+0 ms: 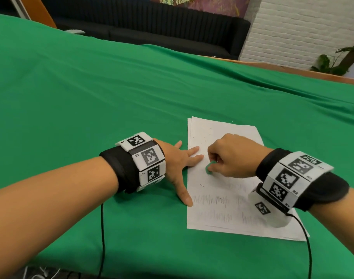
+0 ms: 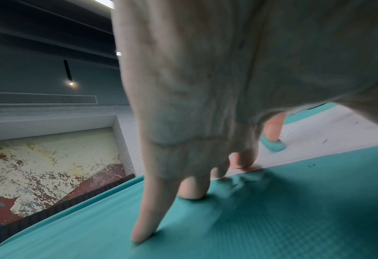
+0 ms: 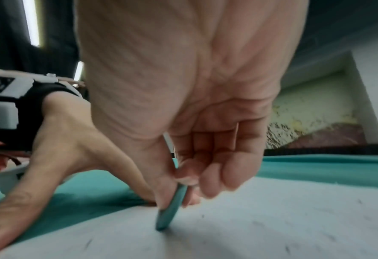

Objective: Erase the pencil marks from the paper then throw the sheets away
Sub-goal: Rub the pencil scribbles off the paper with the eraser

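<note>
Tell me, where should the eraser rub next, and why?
Probably toward the person. The right hand pinches the eraser mid-paper; the far half looks mostly clean, while grey scribbles remain nearer. The left hand presses the paper's edge, steadying it.
</note>
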